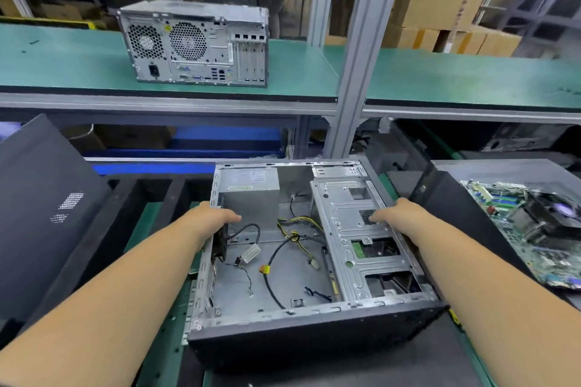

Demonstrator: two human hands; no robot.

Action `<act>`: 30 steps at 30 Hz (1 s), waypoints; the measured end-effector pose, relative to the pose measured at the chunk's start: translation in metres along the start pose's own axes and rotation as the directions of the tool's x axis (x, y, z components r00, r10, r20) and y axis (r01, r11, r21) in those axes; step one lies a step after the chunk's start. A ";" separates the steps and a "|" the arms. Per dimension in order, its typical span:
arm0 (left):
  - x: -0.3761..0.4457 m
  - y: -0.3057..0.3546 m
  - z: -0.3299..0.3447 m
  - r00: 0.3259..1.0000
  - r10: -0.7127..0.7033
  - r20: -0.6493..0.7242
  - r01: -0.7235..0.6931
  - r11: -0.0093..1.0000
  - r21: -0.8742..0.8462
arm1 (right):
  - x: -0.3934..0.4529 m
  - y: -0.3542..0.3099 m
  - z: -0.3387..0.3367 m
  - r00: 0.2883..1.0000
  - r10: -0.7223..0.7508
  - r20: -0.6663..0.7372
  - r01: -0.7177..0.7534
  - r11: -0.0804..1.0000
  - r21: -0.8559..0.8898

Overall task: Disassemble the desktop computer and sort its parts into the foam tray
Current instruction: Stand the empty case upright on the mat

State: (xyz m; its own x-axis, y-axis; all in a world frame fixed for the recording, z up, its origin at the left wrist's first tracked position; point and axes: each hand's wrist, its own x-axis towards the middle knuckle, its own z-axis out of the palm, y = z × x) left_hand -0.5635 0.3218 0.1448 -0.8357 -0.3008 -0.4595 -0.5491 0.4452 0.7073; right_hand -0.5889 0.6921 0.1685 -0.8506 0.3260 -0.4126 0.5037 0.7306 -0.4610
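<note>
Between my hands the case [301,248] is bare grey, black outside, with yellow-black wires [297,229]; green table [163,317].

Single head cam, wide-angle, no 2nd view. Looked fwd and down from above open case [301,245], close range; both forearms entered from bottom edge. Shelf [94,72] w/ 2nd tower [195,44] sat further back, upper frame.

I see the green-matted bench [163,339] carrying the opened grey metal computer case [283,317] and black foam tray [151,198]; the green upper shelf [63,66] bears a closed silver desktop tower [195,44].
</note>
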 end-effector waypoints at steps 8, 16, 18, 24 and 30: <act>0.022 0.004 0.001 0.995 -0.034 -0.094 0.037 0.999 0.024 | 0.030 -0.011 0.006 0.997 0.074 -0.030 -0.073 0.997 0.007; 0.035 0.022 0.003 0.991 0.033 -0.126 -0.053 0.986 -0.161 | 0.052 0.001 -0.009 0.991 -0.019 -0.135 0.048 0.976 0.214; 0.037 0.037 0.001 0.986 0.075 -0.150 -0.101 0.980 -0.174 | 0.059 -0.001 -0.019 0.977 -0.073 -0.202 0.125 0.958 0.258; 0.042 0.087 -0.005 0.920 0.257 -0.296 -0.306 0.943 -0.132 | 0.081 -0.017 -0.043 0.908 -0.174 -0.382 0.316 0.883 0.347; 0.048 0.118 -0.004 0.851 0.388 -0.354 -0.457 0.879 -0.134 | 0.093 -0.031 -0.049 0.839 -0.227 -0.495 0.456 0.790 0.410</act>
State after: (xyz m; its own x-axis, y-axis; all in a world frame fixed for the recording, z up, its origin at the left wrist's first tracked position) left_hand -0.6682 0.3570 0.2085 -0.9213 -0.3818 0.0740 -0.0997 0.4158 0.9040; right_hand -0.6910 0.7297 0.1830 -0.9024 0.4049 0.1476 0.0722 0.4798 -0.8744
